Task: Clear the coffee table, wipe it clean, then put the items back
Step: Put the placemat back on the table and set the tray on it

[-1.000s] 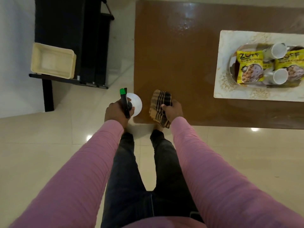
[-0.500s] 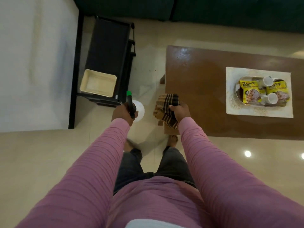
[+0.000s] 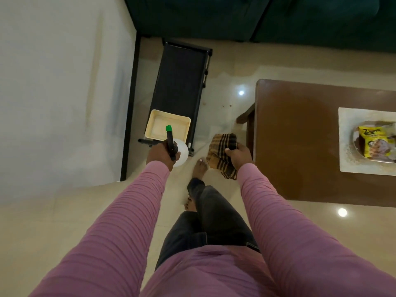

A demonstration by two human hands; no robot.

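Note:
My left hand (image 3: 159, 154) grips a white spray bottle (image 3: 181, 152) with a black trigger head and green nozzle, held over the floor left of the coffee table. My right hand (image 3: 240, 156) holds a brown-and-black checked cloth (image 3: 221, 154) that hangs beside the table's left edge. The brown coffee table (image 3: 300, 142) lies to the right. On it a pale mat (image 3: 347, 168) carries a tray with a yellow snack packet (image 3: 372, 142), cut off by the frame edge.
A black rack (image 3: 180, 88) stands to the left ahead of me, with a cream plastic tray (image 3: 168, 123) on its near end. A dark green sofa (image 3: 257, 16) runs along the back. A white wall is at left. My feet are on the tiled floor.
I have stepped left, away from the table, carrying the bottle and cloth. The table has slid to the right of view, and the rack with the cream tray is now straight ahead.

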